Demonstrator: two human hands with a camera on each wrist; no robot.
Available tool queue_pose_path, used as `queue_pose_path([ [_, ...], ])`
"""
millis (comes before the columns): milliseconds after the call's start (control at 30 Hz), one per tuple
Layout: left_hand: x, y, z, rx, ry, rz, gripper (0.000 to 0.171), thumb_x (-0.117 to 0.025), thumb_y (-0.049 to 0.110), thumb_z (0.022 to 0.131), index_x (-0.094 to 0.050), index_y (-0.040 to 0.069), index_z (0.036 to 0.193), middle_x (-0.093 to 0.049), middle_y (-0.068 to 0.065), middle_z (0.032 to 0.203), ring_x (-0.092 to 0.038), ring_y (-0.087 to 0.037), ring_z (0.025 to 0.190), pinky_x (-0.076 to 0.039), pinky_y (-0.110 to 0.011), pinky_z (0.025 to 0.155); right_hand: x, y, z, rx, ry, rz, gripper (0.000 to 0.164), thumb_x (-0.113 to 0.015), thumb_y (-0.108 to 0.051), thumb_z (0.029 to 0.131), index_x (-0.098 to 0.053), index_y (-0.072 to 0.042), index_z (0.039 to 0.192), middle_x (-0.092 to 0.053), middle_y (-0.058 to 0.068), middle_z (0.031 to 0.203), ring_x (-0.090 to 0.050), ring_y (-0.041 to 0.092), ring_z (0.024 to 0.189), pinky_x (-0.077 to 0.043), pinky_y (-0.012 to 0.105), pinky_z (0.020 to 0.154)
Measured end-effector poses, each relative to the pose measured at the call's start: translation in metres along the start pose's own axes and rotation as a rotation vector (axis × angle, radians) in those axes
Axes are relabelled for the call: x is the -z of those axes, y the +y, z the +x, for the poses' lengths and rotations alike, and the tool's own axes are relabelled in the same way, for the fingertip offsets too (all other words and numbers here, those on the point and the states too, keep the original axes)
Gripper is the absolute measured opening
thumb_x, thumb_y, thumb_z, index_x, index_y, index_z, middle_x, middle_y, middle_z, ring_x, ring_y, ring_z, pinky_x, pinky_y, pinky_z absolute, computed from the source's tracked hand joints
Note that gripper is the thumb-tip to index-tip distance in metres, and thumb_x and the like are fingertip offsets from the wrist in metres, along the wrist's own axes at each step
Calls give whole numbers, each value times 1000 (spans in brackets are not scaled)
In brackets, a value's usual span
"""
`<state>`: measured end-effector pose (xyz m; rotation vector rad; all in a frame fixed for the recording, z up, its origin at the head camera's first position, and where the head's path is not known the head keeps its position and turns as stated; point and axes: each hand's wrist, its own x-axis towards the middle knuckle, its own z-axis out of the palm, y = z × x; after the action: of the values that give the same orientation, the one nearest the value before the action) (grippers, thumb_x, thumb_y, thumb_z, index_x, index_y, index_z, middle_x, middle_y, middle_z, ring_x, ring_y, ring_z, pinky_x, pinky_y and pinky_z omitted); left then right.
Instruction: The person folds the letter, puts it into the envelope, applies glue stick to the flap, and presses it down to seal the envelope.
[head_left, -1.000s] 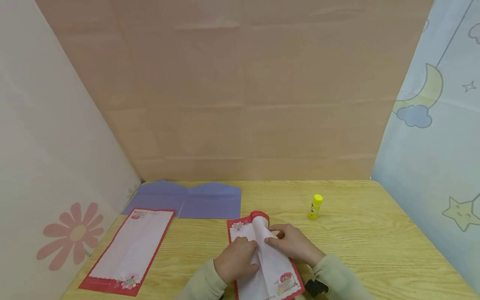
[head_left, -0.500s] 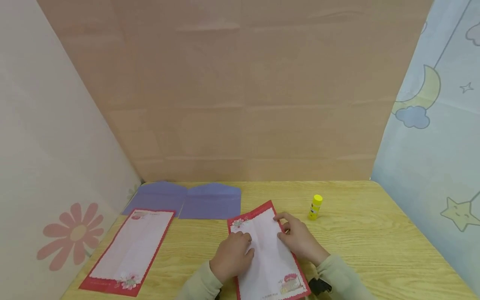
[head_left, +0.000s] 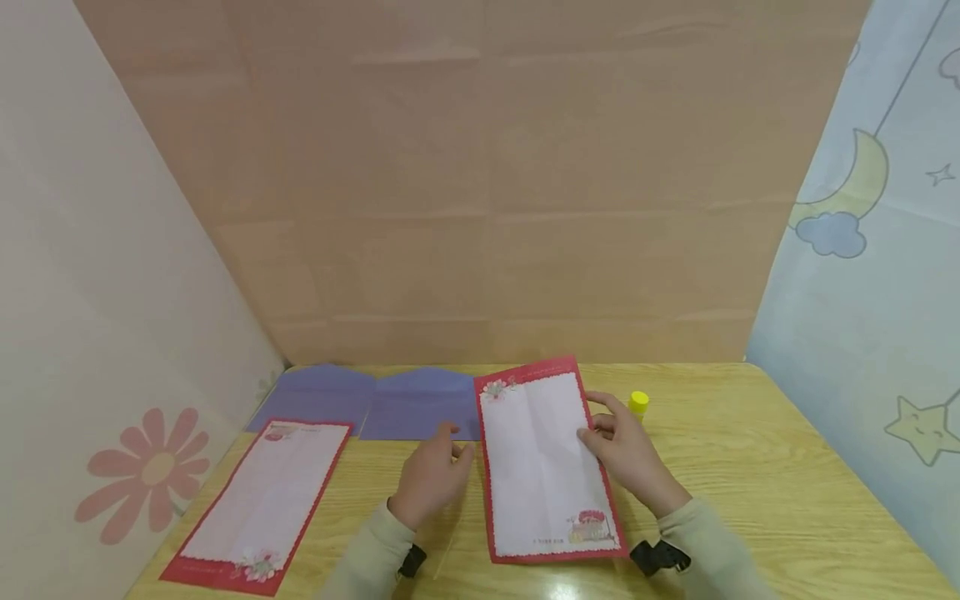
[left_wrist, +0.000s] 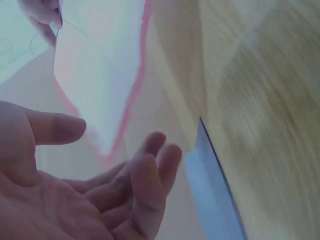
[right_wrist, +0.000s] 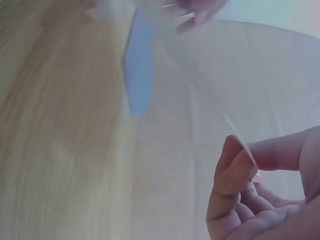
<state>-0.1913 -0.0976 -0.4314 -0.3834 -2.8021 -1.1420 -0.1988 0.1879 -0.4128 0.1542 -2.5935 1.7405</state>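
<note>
My right hand point(head_left: 633, 454) pinches the right edge of a red-bordered sheet of letter paper point(head_left: 540, 467), thumb in front and fingers behind. The sheet is raised off the table, with faint fold creases down its white middle. In the right wrist view it shows nearly edge-on between thumb and fingertips point(right_wrist: 235, 160). My left hand point(head_left: 431, 475) is apart from the sheet on its left, holding nothing, fingers loosely bent, as the left wrist view also shows point(left_wrist: 100, 185). A second red-bordered sheet point(head_left: 262, 500) lies flat at the left.
Two purple envelopes point(head_left: 311, 400) point(head_left: 420, 408) lie side by side at the back left of the wooden table point(head_left: 750, 483); the lifted sheet overlaps the right one. A yellow glue stick point(head_left: 638, 403) stands behind my right hand, partly hidden. Papered walls enclose the table.
The sheet, curled over at its top a second ago, has opened flat. My right hand has lifted it up and to the right, while my left hand has let go and moved left.
</note>
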Motion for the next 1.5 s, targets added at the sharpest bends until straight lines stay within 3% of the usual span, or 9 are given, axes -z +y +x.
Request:
queue_pose_path([
  [233, 3, 1, 2, 70, -200, -304, 39, -57, 27, 102, -55, -3, 128, -67, -9, 95, -64, -24, 80, -51, -36, 65, 5, -9, -3, -18, -16, 143, 53, -63, -8, 98, -40, -4, 146, -69, 21, 112, -67, 25, 89, -57, 33, 74],
  [400, 1, -2, 5, 49, -229, -432, 28, -56, 19, 103, -56, -2, 122, -68, -8, 89, -65, -29, 82, -53, -38, 67, 6, -8, 0, -49, 9, 182, 43, -62, -11, 99, -46, 0, 137, -68, 19, 111, -65, 24, 87, -57, 33, 72],
  [600, 3, -7, 9, 35, -232, -531, 20, -54, 19, 104, -56, 2, 115, -65, -6, 84, -64, -37, 84, -45, -29, 55, 7, -6, 2, -63, 39, 171, 36, -64, -13, 98, -51, 1, 128, -66, 16, 106, -62, 22, 82, -54, 32, 65],
  [833, 6, -7, 9, 50, -228, -608, 19, -51, 15, 105, -52, 0, 118, -63, -6, 82, -62, -28, 78, -47, -35, 58, 14, -4, 0, -11, 33, 155, 33, -65, -14, 98, -59, 3, 125, -63, 21, 119, -63, 22, 79, -55, 32, 55],
  [967, 8, -7, 7, 46, -225, -621, 14, -50, 11, 105, -52, 2, 116, -63, -7, 81, -62, -35, 80, -48, -36, 59, 18, -3, 0, 31, 14, 176, 24, -63, -7, 97, -66, 7, 116, -64, 21, 116, -63, 18, 81, -54, 32, 54],
  [1200, 8, -11, 7, 2, -202, -577, 18, -42, 8, 106, -59, 6, 113, -61, -16, 83, -60, -43, 85, -49, -41, 61, 19, 4, -1, 81, -40, 198, 27, -58, -12, 101, -68, 11, 113, -61, 23, 128, -63, 4, 103, -56, 28, 78],
  [1433, 8, -11, 7, 13, -184, -574, 19, -42, 7, 106, -61, 5, 111, -59, -13, 83, -60, -45, 86, -50, -42, 60, 19, 6, -1, 67, -78, 174, 29, -54, -15, 104, -67, 6, 118, -64, 21, 127, -62, 6, 106, -52, 26, 87],
  [1500, 9, -10, 7, 23, -175, -575, 20, -43, 8, 106, -61, 4, 112, -59, -12, 83, -60, -43, 84, -50, -42, 60, 18, 4, -1, 38, -76, 173, 29, -51, -14, 105, -68, 5, 118, -65, 18, 126, -62, 9, 101, -52, 27, 83],
])
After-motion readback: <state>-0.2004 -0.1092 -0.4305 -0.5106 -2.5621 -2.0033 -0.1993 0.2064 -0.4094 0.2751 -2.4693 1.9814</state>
